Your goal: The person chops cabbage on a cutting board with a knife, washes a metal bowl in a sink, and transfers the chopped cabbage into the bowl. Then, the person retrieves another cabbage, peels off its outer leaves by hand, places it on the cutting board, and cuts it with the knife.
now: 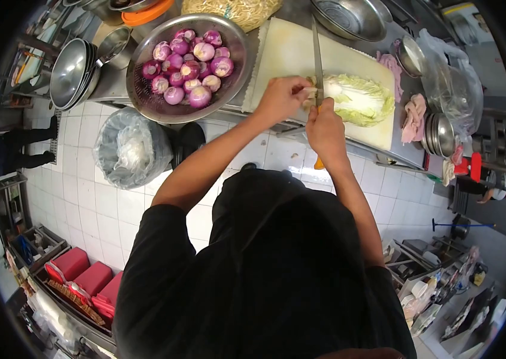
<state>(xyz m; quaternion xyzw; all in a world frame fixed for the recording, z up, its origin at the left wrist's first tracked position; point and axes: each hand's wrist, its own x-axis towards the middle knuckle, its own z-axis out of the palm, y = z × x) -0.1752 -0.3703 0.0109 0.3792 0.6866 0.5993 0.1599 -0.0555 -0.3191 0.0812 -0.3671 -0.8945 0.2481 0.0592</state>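
Note:
A pale green napa cabbage point(361, 99) lies on its side on the white cutting board point(286, 51). My right hand point(328, 128) is wrapped around the orange handle of a long knife point(317, 57), whose blade points away from me at the cabbage's left end. Left of the blade, my left hand point(282, 100) is closed in a pinch on a small pale cabbage piece point(310, 90). The lower part of the board's edge is partly behind my hands.
Left of the board stands a metal colander point(136, 93) of peeled purple onions point(190, 70). A lined bin point(106, 146) is on the floor below. Metal bowls point(70, 75) are stacked at left, a metal basin point(349, 18) behind, and pink cloths point(413, 119) at right.

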